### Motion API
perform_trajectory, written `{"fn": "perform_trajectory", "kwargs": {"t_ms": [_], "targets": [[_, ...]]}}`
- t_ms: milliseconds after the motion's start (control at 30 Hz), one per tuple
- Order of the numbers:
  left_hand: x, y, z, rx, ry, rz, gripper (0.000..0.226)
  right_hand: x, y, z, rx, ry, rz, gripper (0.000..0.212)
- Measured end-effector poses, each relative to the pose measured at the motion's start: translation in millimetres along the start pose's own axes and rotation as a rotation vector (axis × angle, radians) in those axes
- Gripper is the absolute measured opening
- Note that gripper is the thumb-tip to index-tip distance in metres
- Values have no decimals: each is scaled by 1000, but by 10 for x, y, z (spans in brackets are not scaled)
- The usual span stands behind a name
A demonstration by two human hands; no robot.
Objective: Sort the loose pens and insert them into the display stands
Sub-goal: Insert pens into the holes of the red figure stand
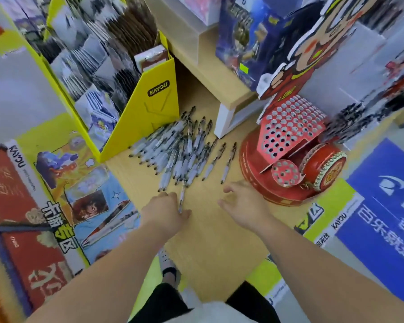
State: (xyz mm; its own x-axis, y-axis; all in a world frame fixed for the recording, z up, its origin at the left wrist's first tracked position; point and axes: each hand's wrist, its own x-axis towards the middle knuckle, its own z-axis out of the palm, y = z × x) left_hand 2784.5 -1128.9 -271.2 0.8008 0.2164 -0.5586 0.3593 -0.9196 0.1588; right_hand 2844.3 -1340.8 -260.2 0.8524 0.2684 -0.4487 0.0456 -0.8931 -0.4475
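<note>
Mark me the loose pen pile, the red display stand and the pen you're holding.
loose pen pile [182, 152]: head view, middle of the heap.
red display stand [292, 127]: head view, holed sloping panel.
held pen [182, 197]: head view, barrel above the left hand [166, 212].

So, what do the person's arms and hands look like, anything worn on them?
The left forearm and right forearm are bare, no sleeves in view. The left hand and right hand wear no gloves; no watch, bracelet or ring shows.

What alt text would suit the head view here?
A left hand pinches one pen at the near edge of a pile of loose pens on a wooden table, while the open right hand is beside a red display stand full of holes.
</note>
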Motion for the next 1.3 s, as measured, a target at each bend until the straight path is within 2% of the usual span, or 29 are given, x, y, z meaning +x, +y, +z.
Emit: {"fn": "perform_trajectory", "kwargs": {"t_ms": [200, 400, 567, 700, 867, 1067, 1200, 1300], "targets": [[254, -147, 44, -24, -33, 157, 23, 85, -92, 214, 44, 87, 174, 38], [320, -327, -92, -153, 14, 126, 15, 170, -168, 331, 141, 219, 253, 38], [422, -586, -258, -304, 133, 124, 8, 408, -275, 366, 205, 342, 257, 57], [587, -664, -262, -341, 230, 197, 10, 665, -370, 407, 191, 380, 304, 74], [560, -848, -208, -348, 205, 315, 9, 943, -497, 423, 195, 399, 352, 86], [414, -887, -244, -487, 213, 236, 10, 1048, -583, 443, 219, 381, 390, 96], [592, -647, -272, -553, 234, 153, 8, 1082, -614, 436, 263, 391, 394, 81], [724, -449, -247, -591, 271, 102, 6, 1104, -622, 449, 314, 384, 395, 80]]}}
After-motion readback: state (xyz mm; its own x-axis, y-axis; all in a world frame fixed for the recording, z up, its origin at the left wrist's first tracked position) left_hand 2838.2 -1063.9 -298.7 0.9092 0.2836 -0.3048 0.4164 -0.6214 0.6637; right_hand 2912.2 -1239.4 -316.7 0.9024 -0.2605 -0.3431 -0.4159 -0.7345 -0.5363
